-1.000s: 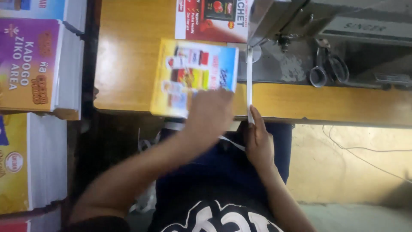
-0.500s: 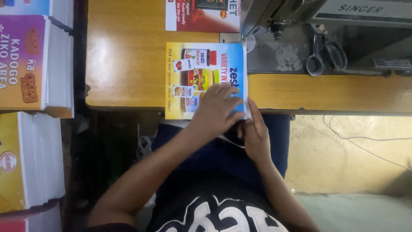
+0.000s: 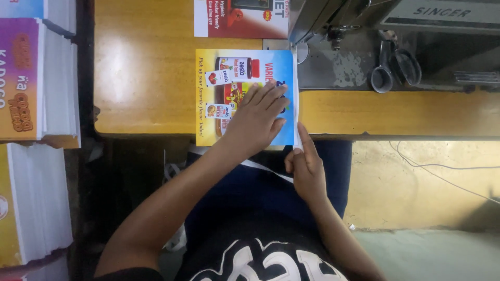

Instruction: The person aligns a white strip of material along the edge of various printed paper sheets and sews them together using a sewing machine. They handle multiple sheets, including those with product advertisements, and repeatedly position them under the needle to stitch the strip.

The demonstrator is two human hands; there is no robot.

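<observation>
A stack of yellow-and-blue printed leaflets [image 3: 219, 99] lies on the wooden table [image 3: 146, 78], its near edge hanging slightly over the table's front. My left hand [image 3: 258, 117] lies flat on top of the stack, fingers spread toward its right side. My right hand [image 3: 304, 166] is at the stack's near right corner, fingers pinching the white edge [image 3: 296, 104] of the sheets. That right edge sits next to the sewing machine's needle area [image 3: 333, 36].
A grey sewing machine [image 3: 396, 21] occupies the table's right half, with scissors [image 3: 393, 67] on its bed. A red-and-white leaflet [image 3: 239, 21] lies beyond the stack. Tall piles of printed sheets [image 3: 36, 104] stand at the left.
The leaflet stack has been squared up on the table, its right edge by the machine. My left hand spread flat on it; my right hand stayed at the near right corner.
</observation>
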